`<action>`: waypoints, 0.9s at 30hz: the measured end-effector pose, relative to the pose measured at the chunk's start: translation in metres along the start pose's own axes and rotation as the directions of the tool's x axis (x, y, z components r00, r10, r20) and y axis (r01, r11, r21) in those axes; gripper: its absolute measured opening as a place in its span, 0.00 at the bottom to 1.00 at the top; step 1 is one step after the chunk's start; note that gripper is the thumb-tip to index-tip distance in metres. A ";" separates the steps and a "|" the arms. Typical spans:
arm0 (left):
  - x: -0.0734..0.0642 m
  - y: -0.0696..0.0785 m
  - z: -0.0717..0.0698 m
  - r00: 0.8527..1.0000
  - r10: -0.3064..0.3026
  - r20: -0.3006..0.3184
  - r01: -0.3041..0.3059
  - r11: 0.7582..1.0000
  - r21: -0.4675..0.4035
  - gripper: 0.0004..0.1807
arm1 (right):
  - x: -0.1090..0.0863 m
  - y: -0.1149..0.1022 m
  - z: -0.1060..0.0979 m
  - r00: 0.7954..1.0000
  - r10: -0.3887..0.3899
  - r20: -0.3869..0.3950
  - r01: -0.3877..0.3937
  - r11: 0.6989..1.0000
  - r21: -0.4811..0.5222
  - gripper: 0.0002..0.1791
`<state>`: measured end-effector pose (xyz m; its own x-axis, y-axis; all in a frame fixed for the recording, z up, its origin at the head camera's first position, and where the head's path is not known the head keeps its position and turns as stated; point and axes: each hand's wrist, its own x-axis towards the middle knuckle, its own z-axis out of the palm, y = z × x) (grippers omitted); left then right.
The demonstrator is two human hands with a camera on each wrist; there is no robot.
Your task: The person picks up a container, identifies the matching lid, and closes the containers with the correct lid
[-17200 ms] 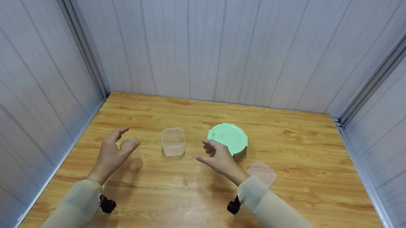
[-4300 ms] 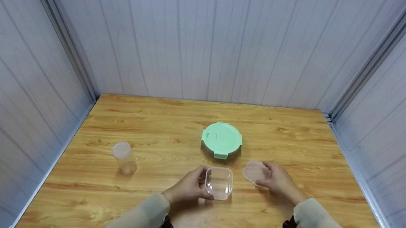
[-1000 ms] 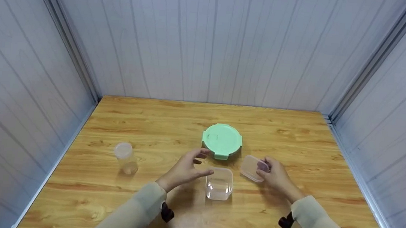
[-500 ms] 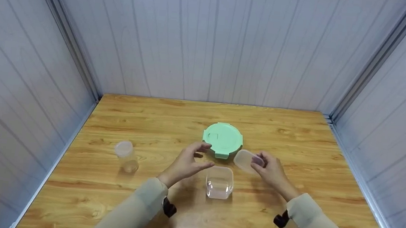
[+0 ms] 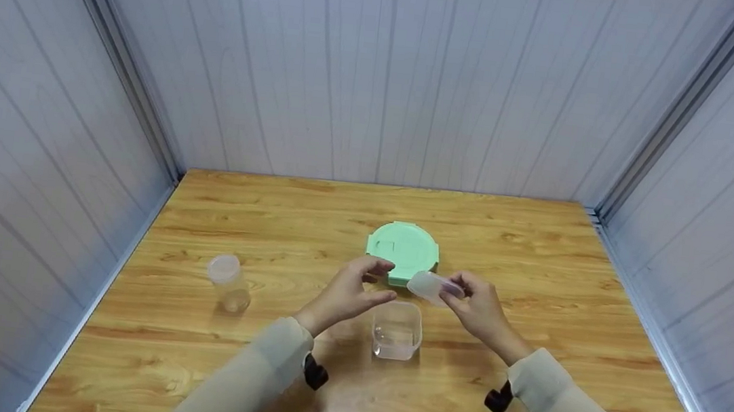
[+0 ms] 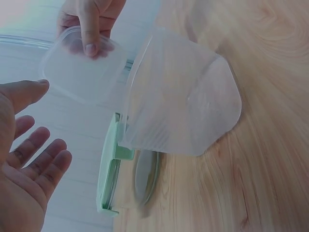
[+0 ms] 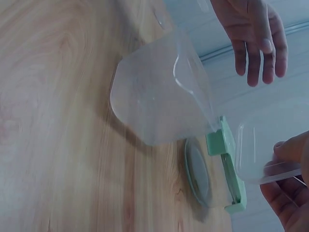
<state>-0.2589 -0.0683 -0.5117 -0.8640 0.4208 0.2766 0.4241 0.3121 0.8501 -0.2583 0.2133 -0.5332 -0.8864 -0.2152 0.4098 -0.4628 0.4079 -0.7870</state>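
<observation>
My right hand (image 5: 475, 309) pinches a clear, rounded-square plastic lid (image 5: 427, 286) by its edge, thumb on one face and fingers behind. The lid is tilted and raised above the table; the left wrist view shows the lid (image 6: 82, 65) almost face on. Below it an open, clear square plastic container (image 5: 397, 330) stands upright on the table. My left hand (image 5: 345, 294) hovers just left of the container's far rim, thumb and fingers spread apart with nothing between them. In the right wrist view the container (image 7: 149, 92) stands between the left hand (image 7: 256, 38) and the table.
Behind the container sits a round food box with a mint-green clip lid (image 5: 403, 247). A clear lidded plastic jar (image 5: 229, 281) stands upright at the left of the wooden table (image 5: 141, 346). Pale panel walls (image 5: 381, 71) close in the back and both sides.
My right hand has picked the lid up off the table and carried it left, tilting it toward the container. My left hand, which gripped the container several seconds ago, has let go and risen.
</observation>
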 end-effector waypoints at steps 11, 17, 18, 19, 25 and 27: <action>0.005 0.006 0.005 0.996 0.093 -0.005 -0.093 0.996 -0.001 0.20 | 0.002 -0.017 0.013 0.997 -0.079 0.009 0.078 0.996 0.029 0.06; 0.005 0.007 0.006 0.992 0.128 -0.013 -0.128 0.992 0.022 0.16 | 0.003 -0.026 0.017 0.995 -0.098 0.020 0.097 0.995 0.035 0.06; 0.005 0.006 0.006 0.991 0.133 -0.016 -0.133 0.991 0.028 0.15 | 0.003 -0.027 0.018 0.994 -0.104 0.019 0.103 0.994 0.038 0.06; 0.005 0.007 0.007 0.990 0.137 -0.018 -0.136 0.990 0.028 0.15 | 0.003 -0.028 0.018 0.994 -0.110 0.017 0.109 0.993 0.041 0.06; 0.005 0.008 0.008 0.986 0.162 -0.030 -0.161 0.987 0.025 0.11 | 0.003 -0.031 0.022 0.990 -0.136 0.023 0.134 0.989 0.055 0.06; 0.005 0.009 0.009 0.985 0.169 -0.034 -0.168 0.985 0.028 0.09 | 0.003 -0.031 0.023 0.990 -0.141 0.026 0.139 0.988 0.063 0.07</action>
<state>-0.2566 -0.0559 -0.5069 -0.7888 0.4383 0.4310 0.5705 0.2610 0.7787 -0.2466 0.1791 -0.5180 -0.8119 -0.2933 0.5048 -0.5807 0.3172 -0.7498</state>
